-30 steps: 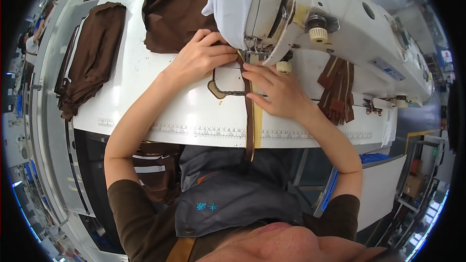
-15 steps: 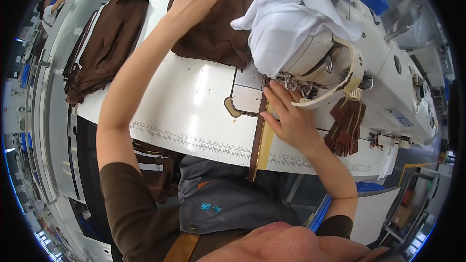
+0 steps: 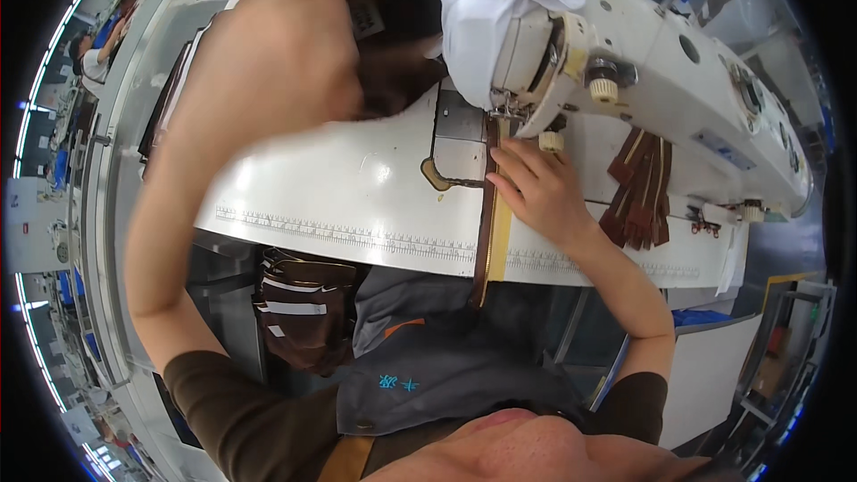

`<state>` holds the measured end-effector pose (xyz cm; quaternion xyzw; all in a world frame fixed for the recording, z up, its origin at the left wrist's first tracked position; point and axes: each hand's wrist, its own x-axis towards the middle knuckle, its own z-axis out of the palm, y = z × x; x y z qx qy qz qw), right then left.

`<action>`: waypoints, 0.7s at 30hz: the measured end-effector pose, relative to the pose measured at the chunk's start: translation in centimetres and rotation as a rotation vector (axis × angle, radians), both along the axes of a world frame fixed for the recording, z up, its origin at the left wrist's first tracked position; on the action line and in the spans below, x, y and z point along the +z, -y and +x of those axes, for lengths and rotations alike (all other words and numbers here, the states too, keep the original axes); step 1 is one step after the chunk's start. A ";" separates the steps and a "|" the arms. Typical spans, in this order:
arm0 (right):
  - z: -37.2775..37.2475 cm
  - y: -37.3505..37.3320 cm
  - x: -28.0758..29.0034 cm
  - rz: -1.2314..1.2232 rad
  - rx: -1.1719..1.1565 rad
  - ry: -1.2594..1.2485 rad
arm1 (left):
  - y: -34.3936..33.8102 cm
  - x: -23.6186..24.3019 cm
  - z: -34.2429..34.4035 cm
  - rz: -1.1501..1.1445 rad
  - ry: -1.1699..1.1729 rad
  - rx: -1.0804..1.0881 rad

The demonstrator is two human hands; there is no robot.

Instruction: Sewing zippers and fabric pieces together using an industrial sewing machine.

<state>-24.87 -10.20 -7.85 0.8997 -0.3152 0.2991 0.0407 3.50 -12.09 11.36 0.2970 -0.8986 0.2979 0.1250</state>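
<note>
My left hand [image 3: 277,54], blurred and raised close to the camera, is closed on a piece of brown fabric [image 3: 402,45]. The fabric is lifted and folded over, showing a darker side with a small label; my fingertips are smeared. My right hand [image 3: 540,187] lies flat, fingers outstretched, at the edge of a long brown zipper strip [image 3: 488,214] with gold teeth. That strip runs from under the sewing machine's presser foot [image 3: 509,107] over the table's front edge. A yellow band [image 3: 503,232] on the table runs alongside it.
The white sewing machine [image 3: 661,80], with white cloth [image 3: 486,18] draped on its head, fills the right. Several brown zipper pieces [image 3: 641,196] lie beyond my right hand. Brown pieces [image 3: 303,312] hang below the table edge. A ruler scale [image 3: 357,236] runs along the front.
My left hand has risen from the brown fabric stack toward the camera, lifting and turning fabric over. My right hand stays by the zipper strip. The whole view has shifted slightly.
</note>
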 end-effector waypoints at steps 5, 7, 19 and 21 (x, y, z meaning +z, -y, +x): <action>3.7 -1.9 3.0 -0.211 0.196 0.051 | -9.1 -12.1 -3.7 0.662 -0.120 0.098; 4.1 -1.6 1.0 -0.139 0.280 -0.117 | -9.2 -12.3 -4.0 0.746 -0.146 0.094; 2.1 -0.8 0.6 -0.212 0.337 0.036 | -0.6 -14.3 -5.5 1.020 -0.606 0.118; 1.7 -0.3 0.1 -0.272 0.261 0.008 | -0.4 -14.7 -6.0 1.044 -0.838 0.096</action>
